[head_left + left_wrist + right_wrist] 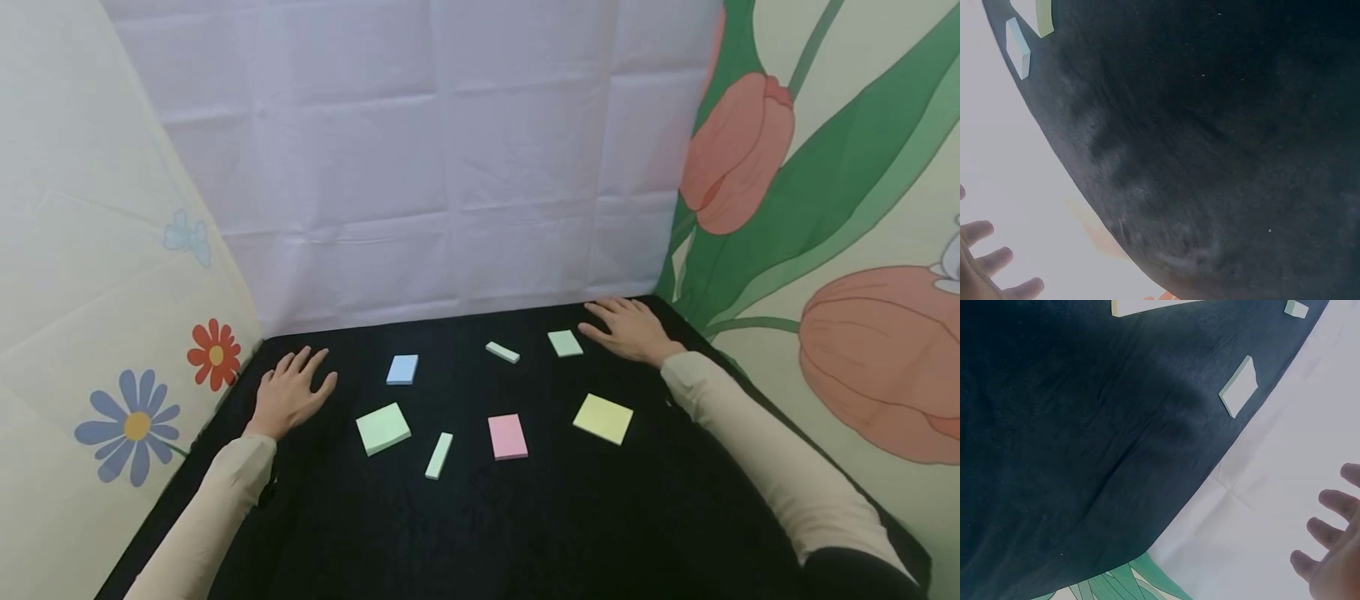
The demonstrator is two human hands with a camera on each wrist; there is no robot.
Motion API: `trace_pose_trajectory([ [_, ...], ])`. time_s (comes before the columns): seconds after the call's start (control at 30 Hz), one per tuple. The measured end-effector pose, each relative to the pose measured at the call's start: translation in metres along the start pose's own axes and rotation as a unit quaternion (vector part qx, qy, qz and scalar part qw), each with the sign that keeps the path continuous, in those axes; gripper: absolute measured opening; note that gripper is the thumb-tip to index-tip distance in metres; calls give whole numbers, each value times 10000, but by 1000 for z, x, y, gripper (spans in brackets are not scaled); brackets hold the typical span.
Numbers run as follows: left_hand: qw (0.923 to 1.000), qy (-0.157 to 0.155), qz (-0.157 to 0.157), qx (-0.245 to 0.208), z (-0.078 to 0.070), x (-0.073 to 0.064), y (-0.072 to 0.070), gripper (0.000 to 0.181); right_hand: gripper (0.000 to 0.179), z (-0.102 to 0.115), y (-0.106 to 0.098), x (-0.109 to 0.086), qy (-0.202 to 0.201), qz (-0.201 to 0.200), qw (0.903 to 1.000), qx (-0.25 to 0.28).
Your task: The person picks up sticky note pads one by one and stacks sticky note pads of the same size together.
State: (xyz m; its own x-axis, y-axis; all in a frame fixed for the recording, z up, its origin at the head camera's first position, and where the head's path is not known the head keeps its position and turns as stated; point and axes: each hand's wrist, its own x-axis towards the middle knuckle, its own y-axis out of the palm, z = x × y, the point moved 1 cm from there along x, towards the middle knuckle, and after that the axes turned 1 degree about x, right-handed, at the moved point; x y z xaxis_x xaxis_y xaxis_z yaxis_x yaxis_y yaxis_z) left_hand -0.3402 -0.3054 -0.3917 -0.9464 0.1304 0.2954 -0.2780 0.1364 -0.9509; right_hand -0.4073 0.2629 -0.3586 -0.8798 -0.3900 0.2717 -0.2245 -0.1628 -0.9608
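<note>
My left hand (288, 393) is spread over the left side of the black-covered table, holding nothing. To its right are a blue sticky-note pad (402, 369) and a larger green pad (383, 428). At the far right my right hand (628, 331) has its fingers spread and holds nothing; a small green pad (565, 343) lies just left of it. A yellow pad (603, 418) and a pink pad (508, 437) lie nearer the front. Two narrow pale green pads, one at the back (502, 352) and one in front (438, 456), lie between the hands.
Black cloth (480, 533) covers the table. A creased white sheet (450, 167) hangs behind it. Flower-printed cloth walls stand at the left (75, 292) and the right (750, 375), close beside the sleeves.
</note>
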Motion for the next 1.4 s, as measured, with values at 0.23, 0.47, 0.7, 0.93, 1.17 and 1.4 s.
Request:
trace_pose_trajectory([
  [0.23,10000,89,-25,36,-4,0,4,67,65,0,3,-1,-6,65,10000,74],
  [0.47,9999,140,22,-49,-7,0,5,65,64,2,7,-3,-278,-188,9993,187],
  [0.7,9998,192,43,-41,-9,-1,5,65,62,3,15,-3,-525,-221,9980,257],
  [0.93,9999,124,-91,-49,-12,0,6,64,61,12,16,-4,-912,-117,9949,417],
  [1.17,9999,152,13,-8,-12,2,11,65,63,21,19,-4,-960,-27,9944,436],
  [1.4,9999,144,52,-40,-13,1,12,66,64,27,22,-4,-1063,45,9925,604],
])
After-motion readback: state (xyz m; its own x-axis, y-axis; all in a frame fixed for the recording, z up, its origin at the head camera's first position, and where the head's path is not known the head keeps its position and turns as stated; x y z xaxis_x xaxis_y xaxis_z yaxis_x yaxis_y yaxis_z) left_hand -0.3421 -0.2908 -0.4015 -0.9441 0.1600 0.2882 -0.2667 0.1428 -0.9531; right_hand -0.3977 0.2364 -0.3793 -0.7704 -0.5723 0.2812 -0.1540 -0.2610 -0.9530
